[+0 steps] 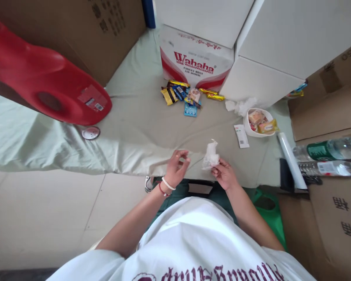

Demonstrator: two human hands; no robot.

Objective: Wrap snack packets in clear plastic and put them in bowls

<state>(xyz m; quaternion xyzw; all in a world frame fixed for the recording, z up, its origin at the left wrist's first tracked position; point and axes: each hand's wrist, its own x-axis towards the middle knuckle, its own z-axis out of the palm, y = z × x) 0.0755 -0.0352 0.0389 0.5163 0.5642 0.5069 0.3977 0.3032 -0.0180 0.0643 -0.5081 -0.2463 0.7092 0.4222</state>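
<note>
My right hand point(224, 174) pinches a crumpled white wrapper point(210, 156) and holds it just above the pale cloth point(134, 128). My left hand point(177, 166), with bead bracelets on the wrist, hovers a little to the left of the wrapper. Its fingers are curled and pressed together; whether anything small sits in them I cannot make out. Both hands are near the front edge of the cloth, above my lap.
A heap of snack packets point(181, 95) lies before a Wahaha carton point(194, 62). A white bowl point(259, 123) of snacks, a paper slip point(241, 136), a white roll point(291, 160) and water bottles point(330, 150) are to the right. A red container point(46, 82) and cardboard boxes stand at left.
</note>
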